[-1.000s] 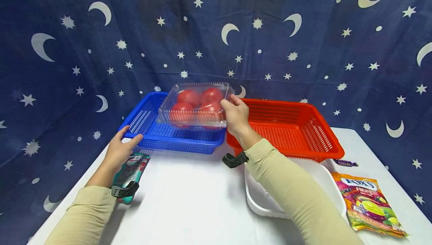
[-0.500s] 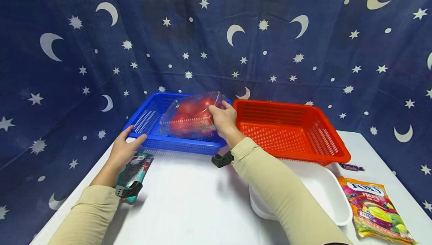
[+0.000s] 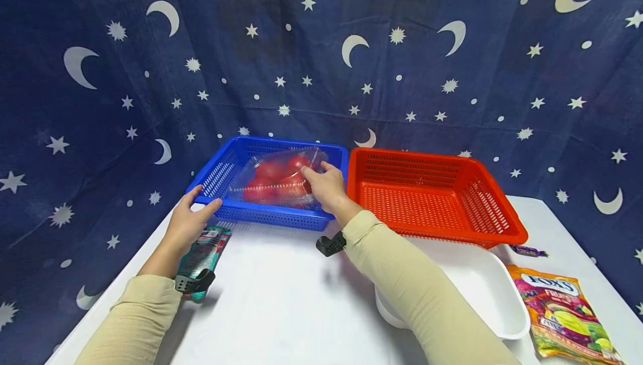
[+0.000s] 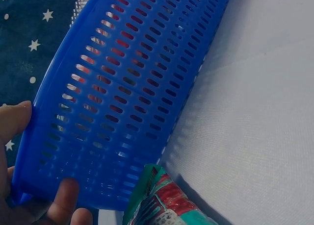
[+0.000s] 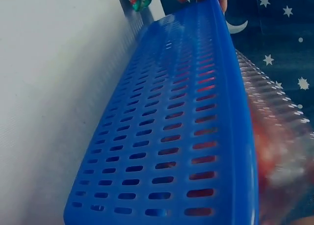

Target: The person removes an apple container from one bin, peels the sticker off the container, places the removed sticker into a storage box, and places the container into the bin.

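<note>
My left hand (image 3: 187,224) grips the front left corner of a blue plastic basket (image 3: 271,215). In the left wrist view its thumb (image 4: 15,119) lies at the rim, with other fingers against the slotted wall. My right hand (image 3: 326,187) pinches the right end of a clear plastic clamshell (image 3: 241,182) holding several red tomatoes (image 3: 273,169). This box sits tilted inside the basket, its right end higher than its left. The right wrist view shows the clamshell (image 5: 274,95) blurred behind the basket's rim. A teal and red packet (image 3: 205,253) lies below my left hand.
A red basket (image 3: 417,203) stands right of the blue one. In front of it is a white tub (image 3: 472,275), partly hidden by my right sleeve. An orange Fox's candy bag (image 3: 562,315) and a small purple wrapper (image 3: 528,251) lie at the right. A star-patterned cloth (image 3: 321,47) hangs behind.
My right hand has lowered the clamshell of tomatoes from above the blue basket into it, moving down and slightly left. The left hand keeps its place on the corner.
</note>
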`<action>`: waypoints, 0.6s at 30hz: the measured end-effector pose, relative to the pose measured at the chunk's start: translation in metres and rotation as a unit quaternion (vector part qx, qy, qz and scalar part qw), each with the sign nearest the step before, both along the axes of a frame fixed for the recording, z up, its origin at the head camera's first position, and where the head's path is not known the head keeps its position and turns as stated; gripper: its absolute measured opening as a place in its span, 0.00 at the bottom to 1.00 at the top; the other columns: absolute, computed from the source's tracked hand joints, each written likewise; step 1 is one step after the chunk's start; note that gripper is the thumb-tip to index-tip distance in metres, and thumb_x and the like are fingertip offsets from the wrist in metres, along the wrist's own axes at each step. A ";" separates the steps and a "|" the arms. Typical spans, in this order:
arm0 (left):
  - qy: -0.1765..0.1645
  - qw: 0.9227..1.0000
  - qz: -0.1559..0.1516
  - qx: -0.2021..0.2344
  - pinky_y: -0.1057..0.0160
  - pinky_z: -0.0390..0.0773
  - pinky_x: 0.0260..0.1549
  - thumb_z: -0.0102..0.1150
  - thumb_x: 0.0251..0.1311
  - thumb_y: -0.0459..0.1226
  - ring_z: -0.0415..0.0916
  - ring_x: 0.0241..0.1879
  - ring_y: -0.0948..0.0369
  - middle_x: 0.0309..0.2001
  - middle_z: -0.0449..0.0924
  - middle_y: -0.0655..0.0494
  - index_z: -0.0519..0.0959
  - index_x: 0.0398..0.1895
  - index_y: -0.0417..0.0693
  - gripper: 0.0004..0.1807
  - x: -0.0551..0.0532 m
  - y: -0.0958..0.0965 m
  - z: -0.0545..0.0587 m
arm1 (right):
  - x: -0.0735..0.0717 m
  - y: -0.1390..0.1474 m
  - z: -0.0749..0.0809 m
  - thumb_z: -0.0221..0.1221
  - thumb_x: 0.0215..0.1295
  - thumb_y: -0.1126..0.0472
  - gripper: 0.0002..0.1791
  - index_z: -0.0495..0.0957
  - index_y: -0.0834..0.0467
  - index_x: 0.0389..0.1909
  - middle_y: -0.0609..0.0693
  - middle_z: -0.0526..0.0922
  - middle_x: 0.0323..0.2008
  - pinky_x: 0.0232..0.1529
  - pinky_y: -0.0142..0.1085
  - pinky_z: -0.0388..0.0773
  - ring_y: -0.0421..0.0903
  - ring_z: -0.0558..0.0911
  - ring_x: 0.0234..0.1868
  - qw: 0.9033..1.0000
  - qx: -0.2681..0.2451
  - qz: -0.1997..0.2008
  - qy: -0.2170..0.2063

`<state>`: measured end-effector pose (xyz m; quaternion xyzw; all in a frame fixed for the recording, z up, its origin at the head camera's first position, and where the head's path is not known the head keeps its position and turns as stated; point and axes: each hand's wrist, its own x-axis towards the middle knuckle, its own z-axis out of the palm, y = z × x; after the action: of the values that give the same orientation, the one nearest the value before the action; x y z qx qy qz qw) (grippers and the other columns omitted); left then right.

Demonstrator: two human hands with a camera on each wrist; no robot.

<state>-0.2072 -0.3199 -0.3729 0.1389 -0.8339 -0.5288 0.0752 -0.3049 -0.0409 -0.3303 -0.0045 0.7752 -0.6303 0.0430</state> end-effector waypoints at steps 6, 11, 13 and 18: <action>-0.005 1.000 0.002 -0.003 0.37 0.67 0.60 0.56 0.70 0.52 0.54 0.70 0.32 0.78 0.40 0.34 0.41 0.81 0.47 0.48 0.000 0.001 0.000 | 0.004 0.001 0.000 0.63 0.69 0.51 0.41 0.57 0.62 0.76 0.61 0.65 0.71 0.65 0.54 0.67 0.60 0.69 0.68 0.995 0.066 0.071 -0.024; -0.008 1.000 -0.001 0.005 0.36 0.66 0.61 0.56 0.71 0.51 0.53 0.71 0.32 0.78 0.39 0.35 0.40 0.82 0.47 0.48 0.001 0.002 0.001 | 0.004 0.005 0.001 0.65 0.66 0.56 0.42 0.58 0.60 0.76 0.60 0.64 0.72 0.65 0.54 0.68 0.60 0.68 0.69 0.985 0.112 0.130 -0.008; -0.009 1.000 0.000 0.008 0.36 0.65 0.61 0.56 0.71 0.51 0.52 0.71 0.32 0.78 0.39 0.35 0.40 0.82 0.48 0.48 0.001 0.002 0.002 | 0.005 0.008 0.002 0.65 0.66 0.57 0.41 0.58 0.61 0.76 0.61 0.66 0.71 0.64 0.54 0.69 0.60 0.70 0.67 0.981 0.130 0.147 0.004; -0.013 1.000 0.005 0.007 0.35 0.65 0.60 0.55 0.71 0.51 0.53 0.71 0.31 0.78 0.39 0.35 0.40 0.82 0.48 0.47 0.001 0.003 0.002 | 0.007 0.019 0.008 0.64 0.66 0.56 0.41 0.59 0.58 0.77 0.63 0.69 0.68 0.62 0.54 0.71 0.60 0.72 0.65 0.970 0.155 0.181 0.037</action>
<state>-0.2065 -0.3164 -0.3705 0.1502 -0.8305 -0.5323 0.0664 -0.2981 -0.0222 -0.3222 -0.1611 0.8509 -0.4833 0.1282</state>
